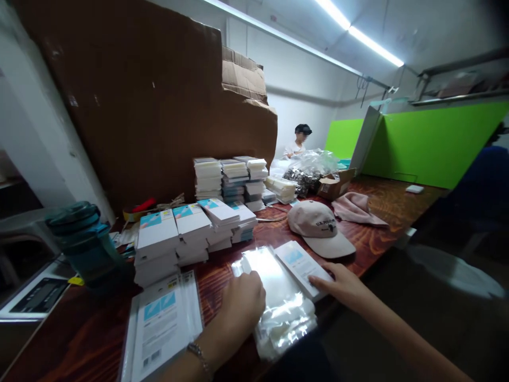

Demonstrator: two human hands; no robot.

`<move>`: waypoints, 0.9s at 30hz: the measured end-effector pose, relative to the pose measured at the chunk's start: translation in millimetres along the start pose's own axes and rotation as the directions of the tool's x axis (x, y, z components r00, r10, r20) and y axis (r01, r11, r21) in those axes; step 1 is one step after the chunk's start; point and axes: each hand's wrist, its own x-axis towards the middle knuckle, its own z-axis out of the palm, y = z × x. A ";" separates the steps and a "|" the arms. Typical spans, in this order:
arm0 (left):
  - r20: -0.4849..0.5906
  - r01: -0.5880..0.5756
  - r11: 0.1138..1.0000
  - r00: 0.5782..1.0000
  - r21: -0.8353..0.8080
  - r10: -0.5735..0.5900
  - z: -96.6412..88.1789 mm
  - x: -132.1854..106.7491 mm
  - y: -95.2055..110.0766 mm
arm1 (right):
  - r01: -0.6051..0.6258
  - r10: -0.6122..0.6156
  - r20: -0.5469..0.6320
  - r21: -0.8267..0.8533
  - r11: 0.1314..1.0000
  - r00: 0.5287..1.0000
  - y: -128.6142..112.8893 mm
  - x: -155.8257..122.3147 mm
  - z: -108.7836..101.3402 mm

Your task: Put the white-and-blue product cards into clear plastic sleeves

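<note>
A pile of clear plastic bags [278,289] lies at the front of the table, shiny and slightly crumpled at the near end. My left hand [243,302] is closed at the left side of these bags; its fingertips are hidden, so I cannot tell what they pinch. Just right of the bags is a small stack of white printed cards [296,260] with a blue picture. My right hand [342,284] grips the top card at its near right corner, thumb on its face. Bagged cards [159,323] lie to the left, partly behind my left forearm.
Several stacks of white packs [157,233] stand behind, with more piles [209,178] farther back. A teal bottle [85,244] is at left. A beige cap [314,223] and pink cloth [356,207] lie right. Cardboard [159,95] rises behind; a person [298,146] sits beyond.
</note>
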 end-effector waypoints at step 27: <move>-0.159 -0.061 0.520 0.977 -0.852 -0.146 -56.9 4.0 12.1 | -0.258 0.199 0.175 0.787 0.561 0.964 -66.1 -62.6 -25.7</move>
